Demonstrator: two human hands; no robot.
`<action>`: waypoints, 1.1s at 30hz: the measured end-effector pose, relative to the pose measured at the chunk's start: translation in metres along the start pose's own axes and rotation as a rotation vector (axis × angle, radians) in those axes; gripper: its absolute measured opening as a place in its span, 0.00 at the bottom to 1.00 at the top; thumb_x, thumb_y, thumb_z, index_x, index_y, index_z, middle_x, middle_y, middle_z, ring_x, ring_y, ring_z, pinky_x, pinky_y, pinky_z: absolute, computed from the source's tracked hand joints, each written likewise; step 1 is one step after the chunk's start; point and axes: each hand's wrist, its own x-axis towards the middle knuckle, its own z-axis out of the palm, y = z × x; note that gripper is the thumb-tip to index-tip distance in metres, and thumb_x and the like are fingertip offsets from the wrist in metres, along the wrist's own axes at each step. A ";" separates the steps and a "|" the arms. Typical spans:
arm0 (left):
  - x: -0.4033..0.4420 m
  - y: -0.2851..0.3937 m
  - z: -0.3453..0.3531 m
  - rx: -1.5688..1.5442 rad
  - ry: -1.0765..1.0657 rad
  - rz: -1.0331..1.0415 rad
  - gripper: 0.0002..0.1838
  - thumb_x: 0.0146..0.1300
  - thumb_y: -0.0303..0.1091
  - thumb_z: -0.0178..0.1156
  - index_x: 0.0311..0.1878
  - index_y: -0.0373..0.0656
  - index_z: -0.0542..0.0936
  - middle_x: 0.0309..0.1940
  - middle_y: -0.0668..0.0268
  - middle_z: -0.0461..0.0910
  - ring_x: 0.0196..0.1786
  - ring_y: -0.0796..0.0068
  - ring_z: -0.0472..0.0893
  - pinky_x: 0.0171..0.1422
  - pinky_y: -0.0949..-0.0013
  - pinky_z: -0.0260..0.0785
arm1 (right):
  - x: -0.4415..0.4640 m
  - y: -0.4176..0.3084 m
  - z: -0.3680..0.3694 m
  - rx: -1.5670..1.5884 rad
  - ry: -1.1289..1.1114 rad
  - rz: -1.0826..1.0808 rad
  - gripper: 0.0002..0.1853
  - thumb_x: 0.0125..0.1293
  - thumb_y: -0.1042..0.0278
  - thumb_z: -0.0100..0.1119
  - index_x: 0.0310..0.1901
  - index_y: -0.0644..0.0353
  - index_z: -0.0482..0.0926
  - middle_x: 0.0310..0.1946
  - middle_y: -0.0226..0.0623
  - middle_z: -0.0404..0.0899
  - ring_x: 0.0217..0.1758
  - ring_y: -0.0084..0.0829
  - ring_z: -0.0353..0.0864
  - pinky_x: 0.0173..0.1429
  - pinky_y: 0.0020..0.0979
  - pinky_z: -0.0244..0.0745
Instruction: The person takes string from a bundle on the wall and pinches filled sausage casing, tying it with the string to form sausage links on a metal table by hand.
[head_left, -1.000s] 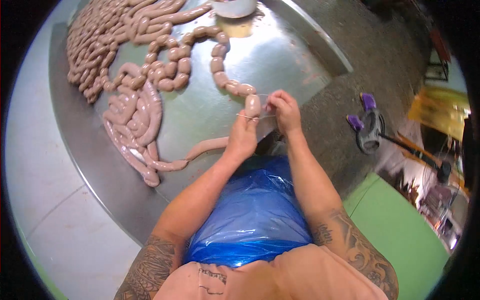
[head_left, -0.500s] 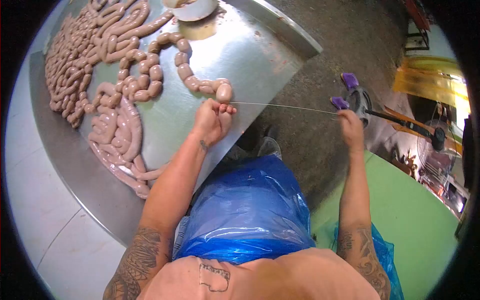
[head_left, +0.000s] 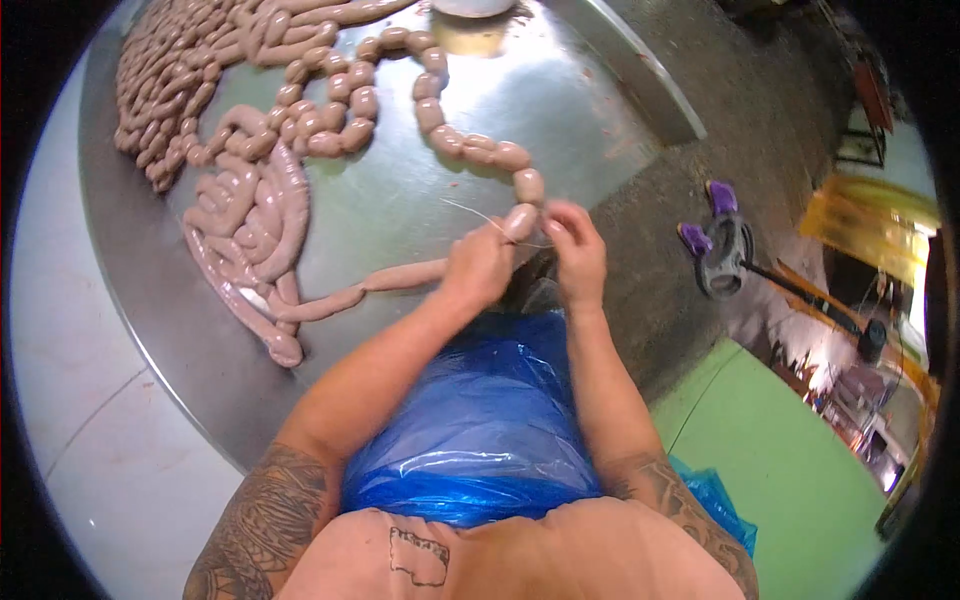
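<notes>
A chain of short sausage links [head_left: 430,112] curves over the metal table and comes down to my hands at its near edge. My left hand [head_left: 480,268] is closed around the sausage just below the last short link [head_left: 520,222]. From under that hand an untied length of sausage [head_left: 405,275] runs left to a coiled pile [head_left: 240,225]. A thin white string [head_left: 470,208] crosses the link, one end loose over the table. My right hand [head_left: 580,258], beside the link, pinches the string with its fingers bent; the fingertips are slightly blurred.
The steel table [head_left: 590,130] has a raised rim. Many more sausage links [head_left: 170,90] are heaped at its far left, and a bowl [head_left: 472,6] stands at the back. Purple-strapped footwear [head_left: 722,197] and a dark stand base [head_left: 722,275] are on the floor at right.
My right hand has come in from far right to beside my left hand. The string, formerly stretched taut, now lies slack around the sausage. The chain extends closer to me.
</notes>
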 end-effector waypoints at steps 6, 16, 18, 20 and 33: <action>-0.003 -0.004 -0.017 -0.231 0.162 0.303 0.12 0.68 0.37 0.52 0.42 0.36 0.74 0.32 0.54 0.80 0.34 0.50 0.79 0.42 0.56 0.71 | 0.028 0.008 0.070 0.829 -0.365 0.565 0.10 0.67 0.69 0.52 0.45 0.62 0.78 0.38 0.37 0.80 0.36 0.26 0.79 0.41 0.27 0.74; 0.005 -0.008 -0.021 -1.358 -0.379 -0.463 0.10 0.62 0.34 0.49 0.29 0.41 0.75 0.26 0.65 0.75 0.30 0.71 0.75 0.36 0.69 0.68 | -0.068 -0.021 -0.185 -0.799 0.093 0.163 0.11 0.66 0.69 0.51 0.42 0.61 0.82 0.43 0.47 0.82 0.48 0.44 0.81 0.53 0.38 0.74; -0.012 -0.006 -0.035 -1.462 -0.422 -0.473 0.09 0.63 0.33 0.50 0.30 0.40 0.75 0.27 0.64 0.76 0.32 0.69 0.77 0.39 0.69 0.70 | -0.068 -0.020 -0.175 -0.819 0.073 0.096 0.11 0.66 0.69 0.52 0.43 0.61 0.82 0.44 0.47 0.82 0.49 0.43 0.81 0.53 0.38 0.75; -0.032 -0.020 -0.070 -1.634 -0.462 -0.595 0.09 0.66 0.34 0.53 0.36 0.38 0.76 0.31 0.63 0.78 0.37 0.69 0.80 0.45 0.67 0.75 | -0.067 -0.030 -0.131 -0.745 -0.039 -0.017 0.10 0.66 0.70 0.53 0.43 0.62 0.81 0.44 0.46 0.82 0.49 0.41 0.82 0.53 0.36 0.75; -0.017 -0.054 -0.062 -0.311 0.245 0.188 0.23 0.62 0.32 0.58 0.61 0.40 0.68 0.50 0.58 0.72 0.49 0.58 0.75 0.55 0.58 0.67 | 0.033 -0.046 -0.139 -0.668 0.078 -0.304 0.06 0.65 0.72 0.58 0.40 0.64 0.82 0.37 0.35 0.80 0.46 0.32 0.79 0.54 0.27 0.70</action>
